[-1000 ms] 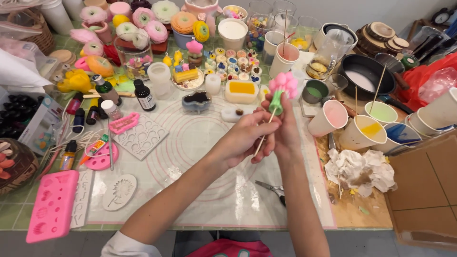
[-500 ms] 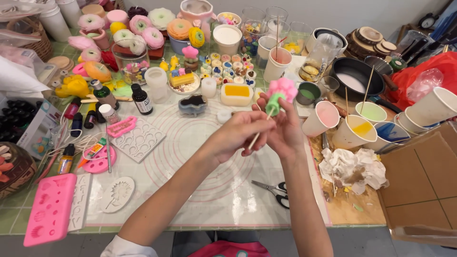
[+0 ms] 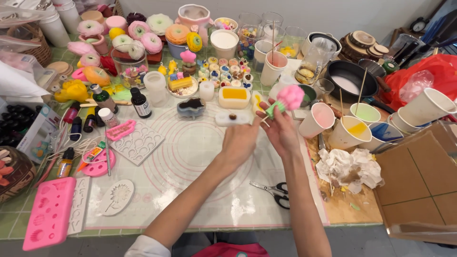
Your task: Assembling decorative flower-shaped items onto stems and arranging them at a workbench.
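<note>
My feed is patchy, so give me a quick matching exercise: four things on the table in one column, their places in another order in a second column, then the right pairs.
Things:
1. pink flower
2. scissors
3. pink mould tray
4. crumpled paper

Places:
A. near left corner of the table
B. held up in the right hand
C. on the white mat, near the right forearm
D. right of the mat, near the paper cups

Pairs: 1-B, 2-C, 3-A, 4-D
</note>
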